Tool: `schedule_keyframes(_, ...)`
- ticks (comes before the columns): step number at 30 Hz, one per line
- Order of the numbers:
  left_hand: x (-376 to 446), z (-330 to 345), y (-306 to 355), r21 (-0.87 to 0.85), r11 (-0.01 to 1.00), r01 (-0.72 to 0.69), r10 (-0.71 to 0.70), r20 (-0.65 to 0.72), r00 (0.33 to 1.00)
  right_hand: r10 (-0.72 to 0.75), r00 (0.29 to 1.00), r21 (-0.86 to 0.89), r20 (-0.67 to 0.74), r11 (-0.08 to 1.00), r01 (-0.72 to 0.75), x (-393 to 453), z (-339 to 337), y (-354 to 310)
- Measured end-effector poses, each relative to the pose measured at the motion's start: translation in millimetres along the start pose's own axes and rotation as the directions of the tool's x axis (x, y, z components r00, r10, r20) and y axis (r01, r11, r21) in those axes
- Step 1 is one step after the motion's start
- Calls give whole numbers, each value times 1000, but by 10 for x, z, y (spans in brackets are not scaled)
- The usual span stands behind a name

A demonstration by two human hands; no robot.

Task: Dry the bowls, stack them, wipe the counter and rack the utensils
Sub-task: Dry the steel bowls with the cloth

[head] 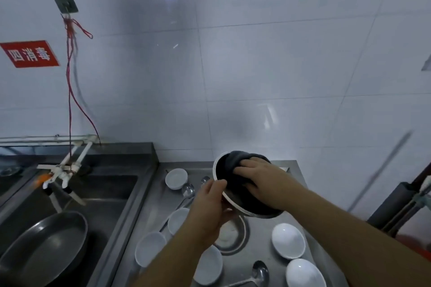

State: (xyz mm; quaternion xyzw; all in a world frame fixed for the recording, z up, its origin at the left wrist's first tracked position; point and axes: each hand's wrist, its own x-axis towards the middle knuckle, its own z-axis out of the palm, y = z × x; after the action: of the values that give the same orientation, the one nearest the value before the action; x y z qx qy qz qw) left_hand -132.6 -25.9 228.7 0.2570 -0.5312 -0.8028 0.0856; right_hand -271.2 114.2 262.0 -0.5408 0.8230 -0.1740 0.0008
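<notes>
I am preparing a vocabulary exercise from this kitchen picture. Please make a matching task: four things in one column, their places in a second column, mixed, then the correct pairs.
Things:
1. dark cloth
2. large dark bowl
3. metal pan
4. red sign

Places:
A. on the tiled wall
B. in the sink
C. held at its rim by the left hand
D. pressed into the bowl by the right hand

Pairs: 1-D, 2-C, 3-B, 4-A

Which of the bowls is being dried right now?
The large black-lined bowl, held tilted above the counter by the left hand while the right hand presses a dark cloth inside; the small white bowls sit untouched.
</notes>
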Motion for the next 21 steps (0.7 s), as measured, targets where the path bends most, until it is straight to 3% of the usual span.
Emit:
schedule_keyframes(6, 99, -513, 403, 93, 962, -256, 261, -45, 964, 180, 984, -50, 9, 982, -180, 430, 270, -512)
schedule_keyframes(11, 119, -834, 450, 148, 943, -297, 310, -73, 948, 386, 917, 104, 98, 913, -395, 582, 421, -966)
schedule_keyframes(14, 97, -913, 442, 196, 926, -322, 338, -56, 939, 496, 848, 314, 188, 787, -531, 616, 405, -1152)
schedule_keyframes(17, 76, -936, 437, 227, 917, -329, 343, -23, 939, 564, 771, 535, 295, 571, -623, 548, 350, -1324)
schedule_keyframes(21, 32, -938, 362, 277, 911, -305, 299, 65, 952, 516, 735, 874, 440, -58, -483, 426, 294, -1487)
